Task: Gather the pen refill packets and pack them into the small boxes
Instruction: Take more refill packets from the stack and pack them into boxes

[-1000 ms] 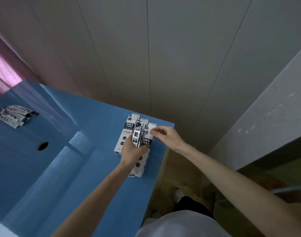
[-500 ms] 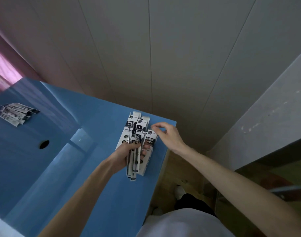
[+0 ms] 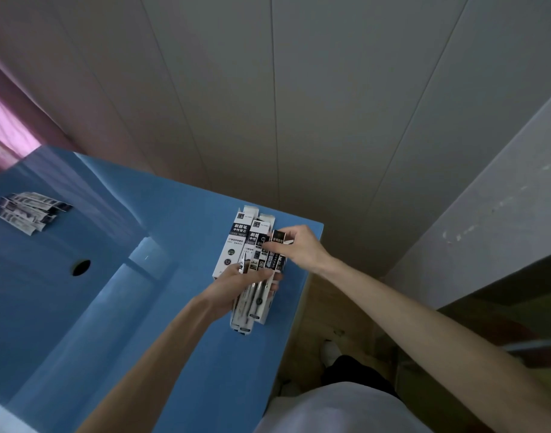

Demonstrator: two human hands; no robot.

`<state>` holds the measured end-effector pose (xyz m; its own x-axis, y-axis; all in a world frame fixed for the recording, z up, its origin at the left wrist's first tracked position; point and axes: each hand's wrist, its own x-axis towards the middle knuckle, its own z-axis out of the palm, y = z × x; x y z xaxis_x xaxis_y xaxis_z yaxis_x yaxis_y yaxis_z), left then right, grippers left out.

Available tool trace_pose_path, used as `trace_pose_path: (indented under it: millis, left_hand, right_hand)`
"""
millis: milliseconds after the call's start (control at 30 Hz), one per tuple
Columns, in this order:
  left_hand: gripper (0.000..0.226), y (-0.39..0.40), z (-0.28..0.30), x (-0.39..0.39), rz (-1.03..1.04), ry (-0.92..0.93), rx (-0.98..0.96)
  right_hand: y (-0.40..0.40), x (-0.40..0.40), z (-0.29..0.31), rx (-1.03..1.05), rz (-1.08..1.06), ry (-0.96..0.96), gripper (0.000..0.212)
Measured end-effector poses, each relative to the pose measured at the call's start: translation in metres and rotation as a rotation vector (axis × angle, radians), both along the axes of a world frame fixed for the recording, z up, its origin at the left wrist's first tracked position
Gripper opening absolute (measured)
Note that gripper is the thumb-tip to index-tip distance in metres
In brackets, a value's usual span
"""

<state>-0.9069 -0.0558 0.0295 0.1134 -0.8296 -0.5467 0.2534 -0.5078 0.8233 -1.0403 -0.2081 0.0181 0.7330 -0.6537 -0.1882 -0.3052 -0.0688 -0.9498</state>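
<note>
Small white and black boxes (image 3: pixel 236 242) lie side by side near the far right corner of the blue table (image 3: pixel 180 354), their end flaps open. My left hand (image 3: pixel 236 285) grips a bundle of clear pen refill packets (image 3: pixel 252 303) just above the boxes. My right hand (image 3: pixel 299 245) pinches the black top end of one packet (image 3: pixel 278 236) in that bundle. A second heap of refill packets (image 3: pixel 27 210) lies far off at the table's left.
A round hole (image 3: pixel 81 267) sits in the blue tabletop left of the boxes. The table's right edge runs close beside the boxes, with wooden floor (image 3: pixel 327 307) below. A panelled wall stands behind the table.
My left hand turned the bundle of packets from upright to lying along the boxes. My right hand shifted from the box flap to the top of a packet.
</note>
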Motion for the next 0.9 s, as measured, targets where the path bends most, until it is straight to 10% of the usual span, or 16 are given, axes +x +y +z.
trace_pose_path:
  millis: [500, 900]
  left_hand:
    - [0.036, -0.006, -0.007, -0.004, 0.175, 0.043, 0.046]
    - [0.036, -0.018, -0.008, -0.011, 0.231, -0.053, 0.022]
  right_hand:
    - [0.001, -0.007, -0.009, 0.096, -0.183, 0.010, 0.048]
    - [-0.002, -0.014, -0.004, 0.280, -0.321, -0.098, 0.013]
